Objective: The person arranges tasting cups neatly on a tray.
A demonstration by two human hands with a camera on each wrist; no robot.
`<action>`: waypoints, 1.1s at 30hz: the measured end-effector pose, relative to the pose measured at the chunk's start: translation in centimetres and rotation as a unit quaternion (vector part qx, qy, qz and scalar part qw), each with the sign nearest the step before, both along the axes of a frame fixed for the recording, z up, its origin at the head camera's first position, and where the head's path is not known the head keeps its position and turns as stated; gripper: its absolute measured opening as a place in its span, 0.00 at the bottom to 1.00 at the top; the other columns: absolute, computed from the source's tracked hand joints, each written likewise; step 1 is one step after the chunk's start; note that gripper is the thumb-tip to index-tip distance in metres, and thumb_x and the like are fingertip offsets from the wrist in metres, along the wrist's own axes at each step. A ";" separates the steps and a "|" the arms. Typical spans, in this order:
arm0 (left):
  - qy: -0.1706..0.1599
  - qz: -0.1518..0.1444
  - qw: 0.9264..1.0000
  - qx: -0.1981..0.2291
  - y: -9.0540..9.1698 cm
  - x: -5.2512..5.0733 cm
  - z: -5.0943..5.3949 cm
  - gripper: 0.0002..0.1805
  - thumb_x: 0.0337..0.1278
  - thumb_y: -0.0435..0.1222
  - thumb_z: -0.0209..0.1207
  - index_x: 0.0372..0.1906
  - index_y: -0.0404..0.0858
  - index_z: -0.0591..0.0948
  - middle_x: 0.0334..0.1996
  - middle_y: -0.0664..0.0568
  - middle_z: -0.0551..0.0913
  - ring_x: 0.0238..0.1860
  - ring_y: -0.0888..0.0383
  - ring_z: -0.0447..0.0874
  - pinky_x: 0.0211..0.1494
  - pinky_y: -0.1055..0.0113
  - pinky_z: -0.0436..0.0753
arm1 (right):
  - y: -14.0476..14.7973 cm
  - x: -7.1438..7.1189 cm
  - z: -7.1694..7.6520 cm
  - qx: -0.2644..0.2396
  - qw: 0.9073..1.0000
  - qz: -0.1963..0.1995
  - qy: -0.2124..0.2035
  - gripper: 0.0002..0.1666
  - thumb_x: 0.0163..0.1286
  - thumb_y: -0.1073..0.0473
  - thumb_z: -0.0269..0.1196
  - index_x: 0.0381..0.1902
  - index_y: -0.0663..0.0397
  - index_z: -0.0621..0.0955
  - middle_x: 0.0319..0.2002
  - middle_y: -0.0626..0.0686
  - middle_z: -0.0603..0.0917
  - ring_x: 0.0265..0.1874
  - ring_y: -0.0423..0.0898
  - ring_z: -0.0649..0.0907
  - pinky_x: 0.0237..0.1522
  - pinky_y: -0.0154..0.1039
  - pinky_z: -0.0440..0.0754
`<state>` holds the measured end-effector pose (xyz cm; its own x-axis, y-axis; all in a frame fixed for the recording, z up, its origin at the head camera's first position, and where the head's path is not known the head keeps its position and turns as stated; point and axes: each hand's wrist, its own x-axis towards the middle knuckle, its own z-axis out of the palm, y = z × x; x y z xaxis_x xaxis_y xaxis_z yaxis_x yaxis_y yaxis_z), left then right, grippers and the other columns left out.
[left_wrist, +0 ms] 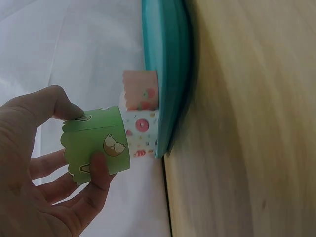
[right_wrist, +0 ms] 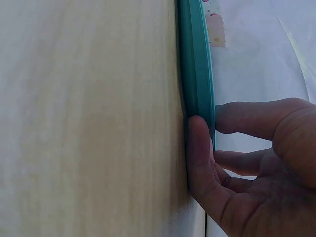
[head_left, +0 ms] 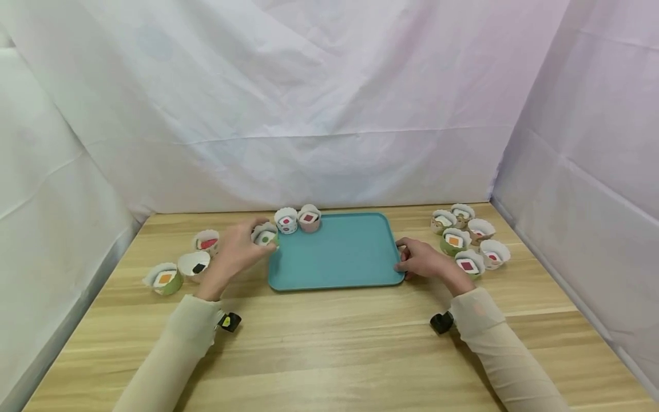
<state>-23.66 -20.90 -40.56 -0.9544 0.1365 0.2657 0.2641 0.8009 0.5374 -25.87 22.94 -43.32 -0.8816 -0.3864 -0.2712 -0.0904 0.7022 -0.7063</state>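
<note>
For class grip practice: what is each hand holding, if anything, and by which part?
The left hand holds the green cup by its side wall; the right hand grips the tray by its right edge.

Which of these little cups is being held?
The green cup pinched in the left hand, with a green dot inside; the others rest on the tray or table.

High forward-down head view, close wrist views, tray (head_left: 337,254) shared

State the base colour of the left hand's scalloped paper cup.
The scalloped paper cup is green, clearest in the left wrist view.
</note>
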 end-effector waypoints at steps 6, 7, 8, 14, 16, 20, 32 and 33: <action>-0.008 -0.031 0.999 0.009 2.1 -0.5 -0.6 0.34 0.51 0.41 0.72 0.64 0.32 0.79 0.57 0.38 0.85 0.49 0.44 0.82 0.49 0.52 0.84 | -0.3 0.1 -0.2 -0.002 1.000 -0.003 0.005 0.41 0.70 0.64 0.66 0.74 0.73 0.61 0.39 0.58 0.78 0.27 0.45 0.82 0.34 0.40 0.90; -0.010 -0.034 0.999 0.010 2.5 -0.7 -0.6 0.34 0.51 0.41 0.72 0.64 0.32 0.79 0.58 0.38 0.85 0.49 0.44 0.82 0.48 0.53 0.84 | -0.3 0.1 -0.2 -0.001 1.000 -0.004 0.005 0.41 0.70 0.64 0.66 0.74 0.73 0.61 0.39 0.58 0.78 0.27 0.45 0.82 0.34 0.40 0.90; -0.013 -0.037 0.999 0.010 2.8 -0.8 -0.7 0.34 0.51 0.41 0.71 0.64 0.32 0.79 0.58 0.38 0.85 0.48 0.44 0.82 0.46 0.53 0.84 | -0.3 0.1 -0.2 0.001 1.000 -0.005 0.005 0.41 0.70 0.64 0.66 0.74 0.73 0.61 0.39 0.58 0.78 0.27 0.45 0.82 0.34 0.40 0.90; -0.026 -0.048 0.998 0.008 4.9 -1.7 -1.1 0.34 0.54 0.43 0.71 0.66 0.36 0.78 0.60 0.42 0.84 0.46 0.46 0.81 0.42 0.56 0.82 | -0.1 0.2 0.0 0.007 1.000 -0.006 0.006 0.42 0.71 0.63 0.66 0.75 0.71 0.61 0.40 0.59 0.79 0.26 0.46 0.83 0.34 0.39 0.89; -0.026 -0.052 0.998 0.004 5.5 -2.0 -1.2 0.33 0.54 0.43 0.71 0.65 0.37 0.79 0.60 0.43 0.84 0.47 0.47 0.81 0.43 0.57 0.82 | -0.1 0.2 0.1 0.006 1.000 -0.002 0.007 0.42 0.71 0.63 0.66 0.75 0.72 0.61 0.39 0.59 0.79 0.26 0.47 0.83 0.34 0.39 0.89; -0.020 -0.065 0.998 -0.004 6.7 -2.7 -1.4 0.32 0.55 0.44 0.71 0.65 0.36 0.79 0.59 0.43 0.84 0.44 0.48 0.81 0.41 0.58 0.81 | 0.0 0.2 0.0 0.006 1.000 -0.004 0.004 0.42 0.71 0.63 0.66 0.75 0.71 0.61 0.39 0.58 0.79 0.26 0.46 0.83 0.34 0.39 0.89; -0.009 -0.095 0.995 -0.016 9.9 -4.6 -1.3 0.31 0.58 0.43 0.67 0.66 0.38 0.78 0.57 0.44 0.85 0.41 0.51 0.80 0.40 0.59 0.79 | -0.1 0.3 0.1 0.003 1.000 -0.003 0.007 0.41 0.71 0.63 0.66 0.74 0.72 0.62 0.39 0.58 0.79 0.27 0.46 0.83 0.34 0.39 0.88; -0.009 -0.095 0.995 -0.023 10.2 -4.7 -1.3 0.31 0.58 0.43 0.67 0.66 0.38 0.78 0.58 0.44 0.84 0.43 0.50 0.80 0.41 0.58 0.79 | -0.1 0.3 0.1 0.004 1.000 -0.004 0.007 0.41 0.71 0.63 0.66 0.74 0.72 0.62 0.39 0.58 0.79 0.27 0.46 0.84 0.34 0.39 0.88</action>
<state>-28.39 -10.74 -41.82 -0.9147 0.3268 0.2379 0.4039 0.7609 0.5078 -25.60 22.84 -43.25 -0.8882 -0.3776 -0.2616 -0.0949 0.7079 -0.6999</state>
